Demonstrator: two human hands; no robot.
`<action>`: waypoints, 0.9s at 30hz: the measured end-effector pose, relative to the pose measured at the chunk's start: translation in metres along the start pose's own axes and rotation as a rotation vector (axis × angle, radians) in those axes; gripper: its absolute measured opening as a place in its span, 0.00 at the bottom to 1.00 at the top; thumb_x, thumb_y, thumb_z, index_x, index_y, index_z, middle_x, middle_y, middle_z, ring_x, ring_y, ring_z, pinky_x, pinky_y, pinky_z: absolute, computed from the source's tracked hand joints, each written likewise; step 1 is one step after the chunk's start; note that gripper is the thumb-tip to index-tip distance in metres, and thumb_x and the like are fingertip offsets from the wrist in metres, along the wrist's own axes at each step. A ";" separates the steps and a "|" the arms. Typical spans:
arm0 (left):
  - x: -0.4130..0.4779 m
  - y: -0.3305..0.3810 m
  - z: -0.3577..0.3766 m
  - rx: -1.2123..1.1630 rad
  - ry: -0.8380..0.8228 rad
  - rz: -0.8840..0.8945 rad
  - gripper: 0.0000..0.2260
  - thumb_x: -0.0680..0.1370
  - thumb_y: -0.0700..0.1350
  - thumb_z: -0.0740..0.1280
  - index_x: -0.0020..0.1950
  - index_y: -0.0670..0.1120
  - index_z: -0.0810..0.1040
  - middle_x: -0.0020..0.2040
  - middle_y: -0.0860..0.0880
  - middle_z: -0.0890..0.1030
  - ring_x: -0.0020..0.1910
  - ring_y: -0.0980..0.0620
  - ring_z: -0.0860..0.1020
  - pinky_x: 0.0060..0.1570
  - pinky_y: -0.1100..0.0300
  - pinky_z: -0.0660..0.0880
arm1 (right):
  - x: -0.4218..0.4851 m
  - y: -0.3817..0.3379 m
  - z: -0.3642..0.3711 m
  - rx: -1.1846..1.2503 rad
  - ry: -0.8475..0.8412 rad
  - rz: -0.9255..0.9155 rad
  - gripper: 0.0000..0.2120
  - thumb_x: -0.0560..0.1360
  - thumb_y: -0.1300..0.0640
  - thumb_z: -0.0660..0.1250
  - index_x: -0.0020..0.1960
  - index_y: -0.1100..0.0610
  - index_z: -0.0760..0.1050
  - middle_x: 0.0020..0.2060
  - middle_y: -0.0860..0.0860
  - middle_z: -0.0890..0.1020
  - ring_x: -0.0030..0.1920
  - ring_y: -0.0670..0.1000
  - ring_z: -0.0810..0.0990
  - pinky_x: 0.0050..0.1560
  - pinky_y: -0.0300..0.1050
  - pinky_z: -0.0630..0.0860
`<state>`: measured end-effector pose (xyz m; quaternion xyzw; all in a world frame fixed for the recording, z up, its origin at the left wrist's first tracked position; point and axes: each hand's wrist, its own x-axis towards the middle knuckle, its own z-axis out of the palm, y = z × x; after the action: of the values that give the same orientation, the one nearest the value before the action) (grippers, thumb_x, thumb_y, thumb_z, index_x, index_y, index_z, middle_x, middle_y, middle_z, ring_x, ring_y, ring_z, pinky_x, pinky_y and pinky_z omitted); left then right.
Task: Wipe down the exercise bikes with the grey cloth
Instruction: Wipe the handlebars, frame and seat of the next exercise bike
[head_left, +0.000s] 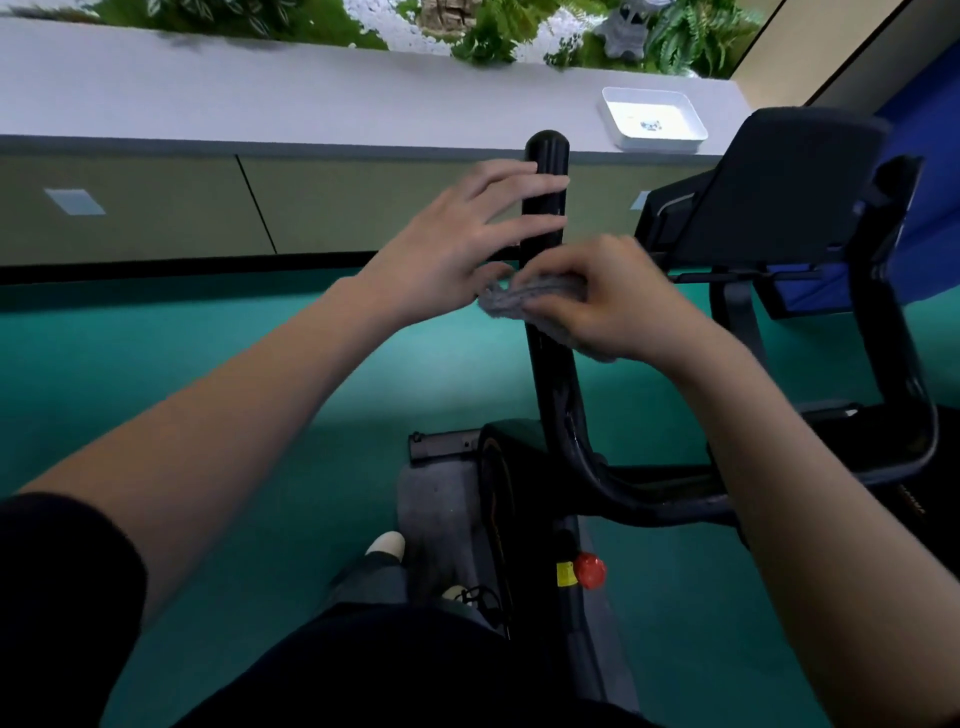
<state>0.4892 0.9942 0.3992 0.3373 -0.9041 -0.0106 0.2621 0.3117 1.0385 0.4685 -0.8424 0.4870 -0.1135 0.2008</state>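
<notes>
Running under everything, a teal floor (208, 364) is meeting olive wall panels, and a pale counter (311, 98) above them is carrying a white tray (618, 130), with plants (488, 36) growing behind. A black bike (550, 395) is standing on the floor just ahead of the person, its bar (545, 156) rising upright, a red knob (589, 570) showing low on the frame and a dark console (769, 197) sitting to the right. The right grip (613, 301) is curling round the cloth (511, 304) and pressing it against the bar's middle. The left grip (447, 249) is spreading wide, fingers straight across the bar just above the cloth, thumb near its left edge, holding nothing.
</notes>
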 end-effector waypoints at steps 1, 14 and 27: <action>0.000 -0.001 -0.001 0.012 -0.005 0.012 0.23 0.73 0.37 0.69 0.68 0.42 0.70 0.73 0.45 0.65 0.71 0.42 0.61 0.69 0.48 0.62 | 0.003 -0.001 0.001 -0.050 -0.056 -0.024 0.07 0.72 0.59 0.69 0.49 0.54 0.83 0.31 0.47 0.77 0.35 0.48 0.75 0.35 0.28 0.64; -0.018 0.021 0.002 0.046 -0.016 -0.024 0.25 0.74 0.41 0.69 0.71 0.46 0.68 0.75 0.47 0.63 0.74 0.45 0.59 0.63 0.45 0.66 | -0.067 0.013 0.008 0.169 -0.219 -0.042 0.10 0.72 0.64 0.70 0.51 0.53 0.82 0.46 0.49 0.83 0.47 0.47 0.81 0.49 0.40 0.74; -0.041 0.073 0.014 -0.263 -0.097 -0.249 0.26 0.70 0.41 0.74 0.67 0.47 0.73 0.73 0.50 0.66 0.74 0.49 0.60 0.64 0.42 0.63 | -0.114 0.015 0.045 0.552 0.204 0.172 0.12 0.72 0.69 0.68 0.51 0.57 0.82 0.52 0.49 0.84 0.57 0.44 0.80 0.61 0.48 0.75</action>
<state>0.4646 1.0731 0.3825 0.4084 -0.8578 -0.1776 0.2566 0.2602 1.1410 0.4220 -0.6961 0.5247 -0.3080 0.3811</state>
